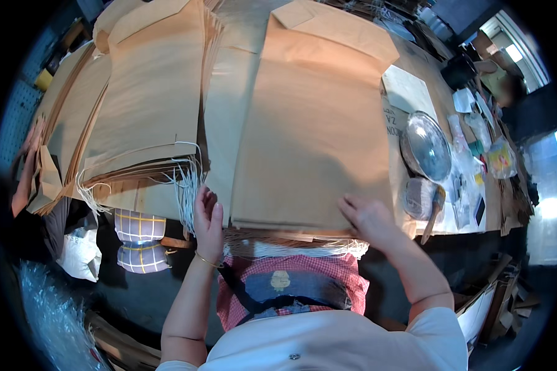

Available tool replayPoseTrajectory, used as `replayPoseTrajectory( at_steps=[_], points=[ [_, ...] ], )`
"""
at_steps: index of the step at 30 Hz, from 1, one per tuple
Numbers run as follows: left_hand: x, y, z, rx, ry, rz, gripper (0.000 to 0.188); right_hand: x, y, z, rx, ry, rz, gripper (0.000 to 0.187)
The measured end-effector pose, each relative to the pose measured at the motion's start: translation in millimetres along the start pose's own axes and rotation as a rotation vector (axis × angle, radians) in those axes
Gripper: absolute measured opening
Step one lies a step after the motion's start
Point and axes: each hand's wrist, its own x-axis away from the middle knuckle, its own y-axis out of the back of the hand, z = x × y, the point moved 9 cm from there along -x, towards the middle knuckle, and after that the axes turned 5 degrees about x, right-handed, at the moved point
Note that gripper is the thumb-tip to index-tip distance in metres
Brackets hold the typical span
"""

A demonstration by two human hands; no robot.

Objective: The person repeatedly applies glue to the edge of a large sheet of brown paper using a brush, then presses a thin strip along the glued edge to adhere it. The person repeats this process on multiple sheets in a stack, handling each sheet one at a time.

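Flat in front of me lies a stack of large brown paper bags (319,130), the top one with a folded flap at its far end. My right hand (370,221) rests its fingertips on the near right part of the top bag. Upright beside the near left corner is my left hand (209,226), empty, its fingers apart and slightly curled. Loose white strings (187,185) hang close to it from a second bag stack (151,93) on the left. Below the near edge, more brown paper edges and white strings (297,248) show above a pink checked cloth (229,303).
On the right stand a shiny metal bowl (426,147), a wrapped grey bundle (419,198) and a wooden-handled brush (437,207). Another person's hand (34,139) touches bags at the far left. A checked cushion (141,241) sits below the table edge. Someone else is at the upper right.
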Motion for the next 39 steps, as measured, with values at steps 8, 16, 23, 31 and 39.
replayPoseTrajectory(
  at_steps=[8,16,23,31,39],
  points=[
    [-24.4,-33.4,5.1,-0.195,0.245,0.102,0.063,84.9,-53.8,-107.1,-0.745,-0.676,-0.791,0.052],
    [-39.6,-42.4,14.8,-0.449,0.170,0.149,0.045,54.3,-111.2,-144.5,-0.897,-0.730,-0.712,0.046],
    [-36.2,-10.8,31.7,-0.316,0.119,-0.023,0.039,46.2,-70.6,-110.0,-0.772,-0.851,-0.479,0.050],
    [-44.3,-19.4,21.8,-0.150,0.257,0.144,0.037,34.5,-46.2,-97.2,-0.425,-0.825,-0.538,0.064],
    [1.1,-43.7,-57.7,-1.161,-0.255,0.164,0.064,141.1,-15.3,-139.2,-0.441,-0.427,-0.990,0.028]
  ],
)
